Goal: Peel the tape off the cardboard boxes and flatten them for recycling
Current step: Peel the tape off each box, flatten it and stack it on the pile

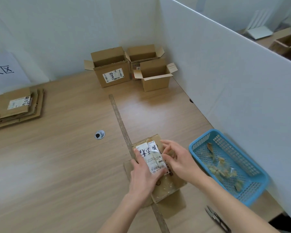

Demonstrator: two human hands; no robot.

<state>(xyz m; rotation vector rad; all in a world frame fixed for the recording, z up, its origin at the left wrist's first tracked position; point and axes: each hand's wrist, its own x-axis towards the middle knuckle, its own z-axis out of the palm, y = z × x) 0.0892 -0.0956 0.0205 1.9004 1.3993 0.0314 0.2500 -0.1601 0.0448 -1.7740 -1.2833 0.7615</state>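
Cardboard box (pixel 155 167) under flat left hand (pixel 144 177), right hand (pixel 178 158) pinching its tape edge.

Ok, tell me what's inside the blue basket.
The blue basket holds crumpled scraps of peeled clear and brownish tape, loosely piled along its middle and near end. Through the mesh nothing else shows; whatever lies beneath the scraps is covered.

Wooden table (pixel 60 165) w/ a taped seam strip (pixel 120 125) running front to back. Round metal grommet (pixel 99 134) left of strip. Small snips (pixel 217 220), prob. thread scissors, at near right edge. White partition (pixel 233 84) along right side; paper sign (pixel 5 69) w/ black characters on left wall.
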